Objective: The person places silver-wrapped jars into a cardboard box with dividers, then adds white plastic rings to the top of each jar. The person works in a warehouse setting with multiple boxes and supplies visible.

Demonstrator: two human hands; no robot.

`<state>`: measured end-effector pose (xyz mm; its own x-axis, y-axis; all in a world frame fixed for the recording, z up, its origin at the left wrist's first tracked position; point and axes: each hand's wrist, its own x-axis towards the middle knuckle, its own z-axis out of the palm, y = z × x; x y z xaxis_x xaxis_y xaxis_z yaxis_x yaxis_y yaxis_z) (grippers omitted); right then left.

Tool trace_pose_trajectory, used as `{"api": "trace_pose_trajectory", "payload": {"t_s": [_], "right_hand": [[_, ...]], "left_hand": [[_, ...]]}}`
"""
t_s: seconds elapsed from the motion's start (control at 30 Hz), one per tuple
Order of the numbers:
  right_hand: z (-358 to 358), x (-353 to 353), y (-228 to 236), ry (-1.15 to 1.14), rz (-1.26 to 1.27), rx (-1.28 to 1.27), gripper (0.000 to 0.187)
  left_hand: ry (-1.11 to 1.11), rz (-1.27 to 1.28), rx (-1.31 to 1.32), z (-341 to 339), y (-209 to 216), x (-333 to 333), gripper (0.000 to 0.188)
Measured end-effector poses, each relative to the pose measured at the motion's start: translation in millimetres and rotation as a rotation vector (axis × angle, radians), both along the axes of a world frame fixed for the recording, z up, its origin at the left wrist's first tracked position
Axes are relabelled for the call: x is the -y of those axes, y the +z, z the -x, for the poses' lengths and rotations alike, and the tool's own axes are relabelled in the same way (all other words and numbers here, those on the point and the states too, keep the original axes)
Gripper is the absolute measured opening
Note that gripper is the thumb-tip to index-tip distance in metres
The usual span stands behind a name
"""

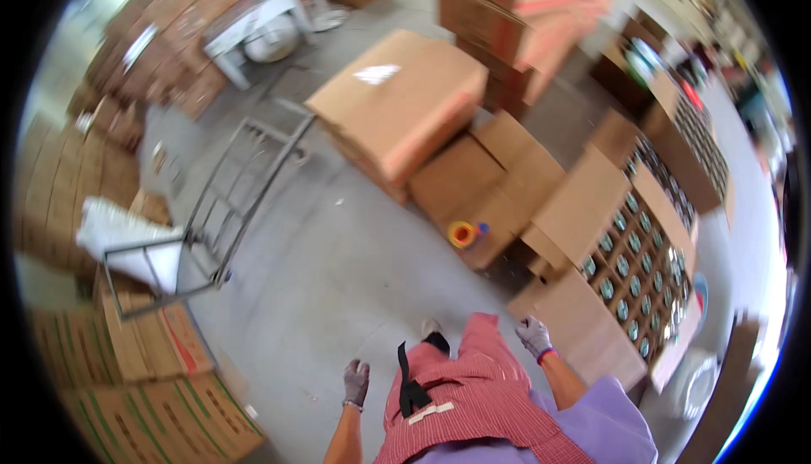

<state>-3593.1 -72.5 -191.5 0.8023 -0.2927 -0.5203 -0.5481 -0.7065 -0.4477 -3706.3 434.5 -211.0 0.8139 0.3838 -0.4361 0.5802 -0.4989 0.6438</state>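
Observation:
My left hand [356, 381], in a grey glove, hangs over the floor with its fingers curled together and nothing visible in them. Also gloved, my right hand [534, 337] is closed in a loose fist, with no object showing in it. It is beside the flap of an open carton [583, 320]. Inside that carton, jars with shiny greenish lids [623, 265] stand in rows between cardboard dividers. A yellow-orange tape roll [461, 234] and a small blue item lie on a flattish piece of brown cardboard [507, 189] ahead of me.
A large closed carton [397, 101] stands ahead, with stacked cartons [507, 16] behind it. To the left is a metal-framed trolley [236, 185] on the grey floor [329, 270]. More cartons [160, 405] are piled at left. Further open cartons of jars [693, 143] line the right.

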Motion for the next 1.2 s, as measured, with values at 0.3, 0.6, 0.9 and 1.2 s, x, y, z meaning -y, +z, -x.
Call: {"api": "trace_pose_trajectory", "payload": {"t_s": [0.3,0.6,0.9,1.2], "right_hand": [[-181,-148,-8,0.228,-0.163,-0.191,0.029],[-407,-271,-63,0.345,-0.319,0.041,0.032],[-720,-456,-22,0.146,-0.511,0.091,0.033],[-773,-500,-67,0.17,-0.252,-0.005,0.035]], "left_hand": [[-0.226,0.023,0.245,-179,29,8,0.043],[0.433,0.361,-0.115,-162,-17,-192,0.045],[0.053,0.22,-0.387,-381,7,-331,0.042],[0.019,-0.107,0.185,-834,91,-528,0.04]]}}
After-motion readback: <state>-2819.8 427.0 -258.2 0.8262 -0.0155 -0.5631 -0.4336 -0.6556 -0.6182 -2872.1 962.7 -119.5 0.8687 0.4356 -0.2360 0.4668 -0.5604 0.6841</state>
